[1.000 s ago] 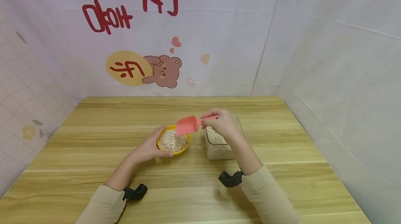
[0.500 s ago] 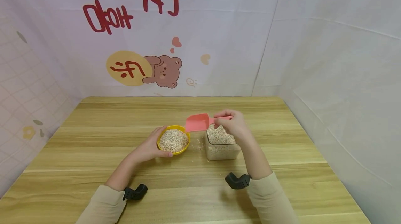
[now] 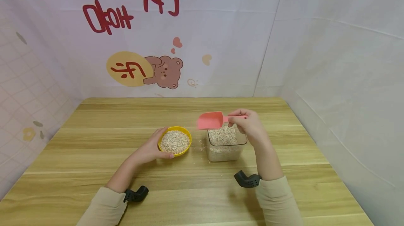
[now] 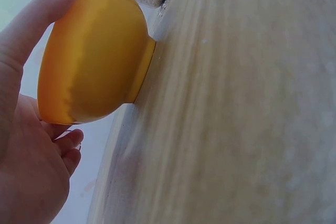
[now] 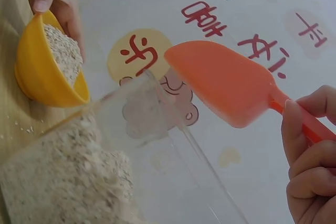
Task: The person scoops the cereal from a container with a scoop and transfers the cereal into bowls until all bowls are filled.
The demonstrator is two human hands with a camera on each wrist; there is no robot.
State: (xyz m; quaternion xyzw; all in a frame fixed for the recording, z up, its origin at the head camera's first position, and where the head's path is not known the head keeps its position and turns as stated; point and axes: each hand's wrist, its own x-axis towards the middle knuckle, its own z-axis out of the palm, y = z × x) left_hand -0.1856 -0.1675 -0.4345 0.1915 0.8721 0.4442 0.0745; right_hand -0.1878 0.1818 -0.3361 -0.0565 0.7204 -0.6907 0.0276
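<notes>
A yellow bowl (image 4: 102, 51) filled with oat flakes (image 3: 175, 142) stands on the wooden table. My left hand (image 3: 153, 148) holds it from the left, thumb at the near side and fingers round the far side. In my right hand (image 3: 250, 126) the handle of a pink plastic scoop (image 3: 210, 120) is pinched between thumb and fingers. The scoop hangs level above the left rim of a clear square container (image 3: 223, 154), and no oats show in its pan. More oat flakes (image 5: 68, 177) fill part of that container.
Loose flakes (image 3: 201, 146) lie scattered on the table (image 3: 104, 148) between bowl and container. A white printed cloth (image 3: 221, 26) stands behind the table, with further cloth at both sides. A black wrist mount (image 3: 136, 194) sits at each cuff.
My right hand has moved the scoop rightward, from over the bowl to above the container. The left hand and the bowl have stayed in place.
</notes>
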